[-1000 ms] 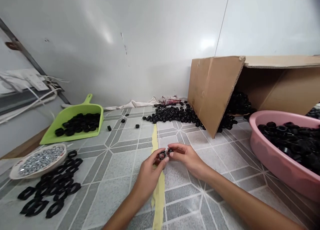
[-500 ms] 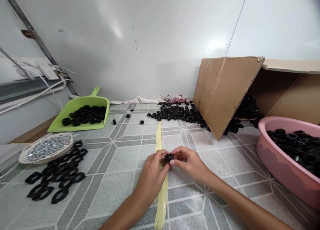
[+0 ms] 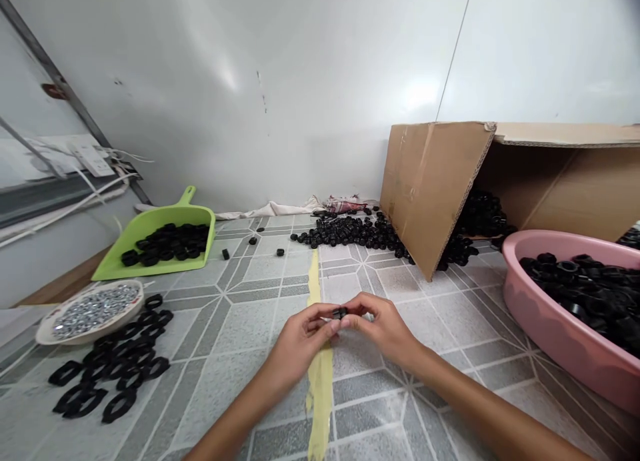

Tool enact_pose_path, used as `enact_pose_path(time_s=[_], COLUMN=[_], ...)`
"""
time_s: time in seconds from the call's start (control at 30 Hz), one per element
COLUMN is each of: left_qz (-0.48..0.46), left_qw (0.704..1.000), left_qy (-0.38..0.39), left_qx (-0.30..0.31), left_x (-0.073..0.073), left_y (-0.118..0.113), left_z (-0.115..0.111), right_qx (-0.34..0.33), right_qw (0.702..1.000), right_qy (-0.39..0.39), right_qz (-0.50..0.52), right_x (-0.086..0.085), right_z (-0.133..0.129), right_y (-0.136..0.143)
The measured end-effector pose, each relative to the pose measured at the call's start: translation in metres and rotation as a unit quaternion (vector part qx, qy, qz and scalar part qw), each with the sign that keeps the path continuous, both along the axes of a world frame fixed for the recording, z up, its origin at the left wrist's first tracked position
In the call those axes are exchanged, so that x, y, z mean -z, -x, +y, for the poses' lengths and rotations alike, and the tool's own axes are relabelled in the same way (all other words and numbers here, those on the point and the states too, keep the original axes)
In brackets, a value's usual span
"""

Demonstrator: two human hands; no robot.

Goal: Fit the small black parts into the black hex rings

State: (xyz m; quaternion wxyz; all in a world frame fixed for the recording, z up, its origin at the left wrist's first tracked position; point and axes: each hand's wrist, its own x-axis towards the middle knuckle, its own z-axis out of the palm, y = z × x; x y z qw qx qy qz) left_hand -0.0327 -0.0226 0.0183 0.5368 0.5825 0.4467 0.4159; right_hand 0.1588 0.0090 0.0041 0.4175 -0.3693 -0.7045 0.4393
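Between my two hands, over the tiled-pattern surface, is a small black ring-shaped part (image 3: pixel 340 312), mostly covered by fingers. My left hand (image 3: pixel 309 327) pinches it from the left with thumb and fingers. From the right, my right hand (image 3: pixel 377 322) grips it between thumb and forefinger. A strip of yellow tape (image 3: pixel 320 394) runs beneath the hands. Left of them lie several loose black rings (image 3: pixel 120 405), beside a plate (image 3: pixel 45 333) of small shiny metal pieces.
A green dustpan (image 3: pixel 105 267) holding black parts stands back left. A pile of black parts (image 3: pixel 345 231) spreads out near the wall by a tipped cardboard box (image 3: pixel 425 187). At right stands a pink basin (image 3: pixel 540 307) full of black parts.
My left thumb and fingers have shifted around the black part, which is now more covered. Both hands stay in nearly the same place; the view has turned slightly.
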Motion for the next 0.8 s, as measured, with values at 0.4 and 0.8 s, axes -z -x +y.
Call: enact_pose_path(time_s=[0.4,0.8], left_qz=[-0.104,-0.09], left_qw=[0.987,0.993], left_qy=[0.122,0.079], left_qx=[0.014,-0.015], left_x=[-0.009,-0.003], left_y=[0.006,0.001], left_z=[0.0,0.0], right_qx=[0.012,0.009], right_qw=[0.918,0.992], right_qy=[-0.368,0.128], right_qz=[-0.149,-0.022], right_x=[-0.003,-0.006], right_z=[-0.009,-0.006], right_y=[-0.004,0.001])
